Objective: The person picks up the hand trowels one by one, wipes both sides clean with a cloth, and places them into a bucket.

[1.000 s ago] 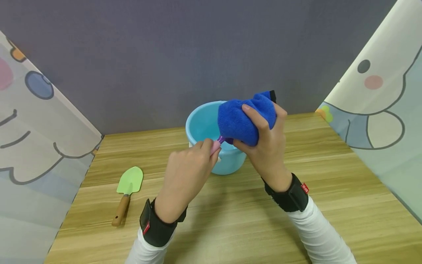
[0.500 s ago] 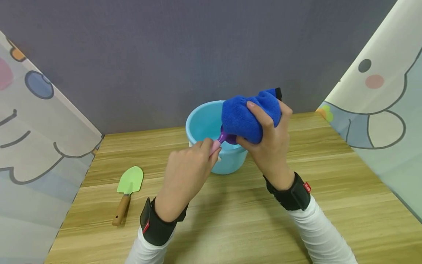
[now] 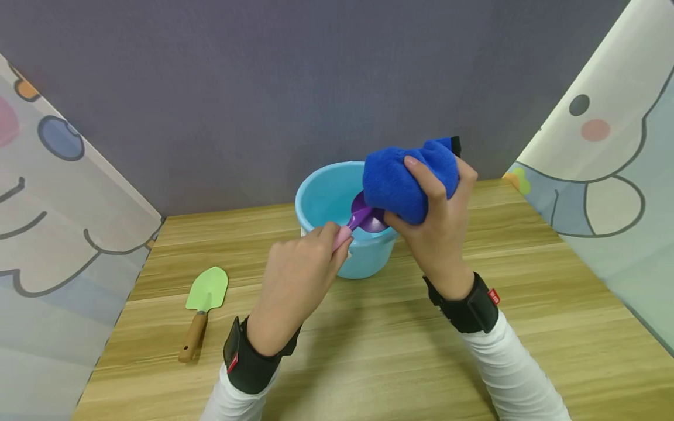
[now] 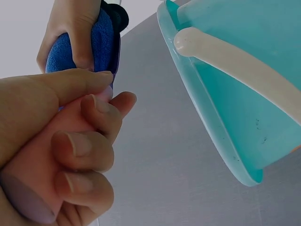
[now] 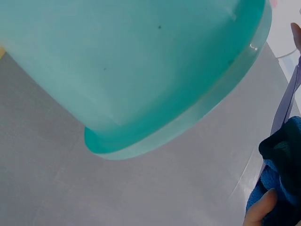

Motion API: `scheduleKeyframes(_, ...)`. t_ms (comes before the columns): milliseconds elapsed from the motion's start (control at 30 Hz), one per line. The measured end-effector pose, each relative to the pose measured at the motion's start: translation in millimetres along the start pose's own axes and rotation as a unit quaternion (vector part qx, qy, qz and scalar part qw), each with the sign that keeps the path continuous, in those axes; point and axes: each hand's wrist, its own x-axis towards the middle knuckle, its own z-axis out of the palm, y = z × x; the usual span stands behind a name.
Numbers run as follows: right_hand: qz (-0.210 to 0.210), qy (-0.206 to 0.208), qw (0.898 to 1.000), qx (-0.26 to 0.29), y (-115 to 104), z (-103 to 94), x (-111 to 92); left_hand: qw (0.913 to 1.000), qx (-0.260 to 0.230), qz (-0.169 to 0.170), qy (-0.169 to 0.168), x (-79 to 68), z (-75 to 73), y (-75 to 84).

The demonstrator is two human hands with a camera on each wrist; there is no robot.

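Note:
My left hand (image 3: 302,275) grips the pink handle of a small purple shovel (image 3: 360,217), fingers curled round it; in the left wrist view the pink handle (image 4: 75,115) crosses the palm. A bunched blue cloth (image 3: 397,181) is held in my right hand (image 3: 437,222), against the shovel's blade, which it partly covers. Both are above the light-blue bucket (image 3: 326,193), near its right rim. In the right wrist view the blue cloth (image 5: 277,179) shows at the right edge, with only fingertips beside it.
A green trowel with a wooden handle (image 3: 197,330) lies on the wooden table (image 3: 368,362) at the left. A grey panel (image 3: 237,105) stands behind the bucket. Cartoon-printed panels flank both sides. The bucket has a white handle (image 4: 235,66).
My right hand and the cloth have moved right and slightly up along the shovel, uncovering more of the purple blade. The left hand has stayed nearly still.

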Motion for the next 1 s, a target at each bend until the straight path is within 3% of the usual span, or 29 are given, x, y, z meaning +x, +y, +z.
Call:
scheduleKeyframes(633, 0.032, 0.006, 0.999, 0.020, 3.9, -5.0, 6.3, 0.9996, -0.005, -0.025, -0.014, -2.3, 0.4, -2.2)
scheduleKeyframes(1000, 0.030, 0.009, 0.999, 0.025, 4.5, -7.0, 8.1, 0.9993, -0.004, -0.032, -0.020, -2.0, 2.0, -4.2)
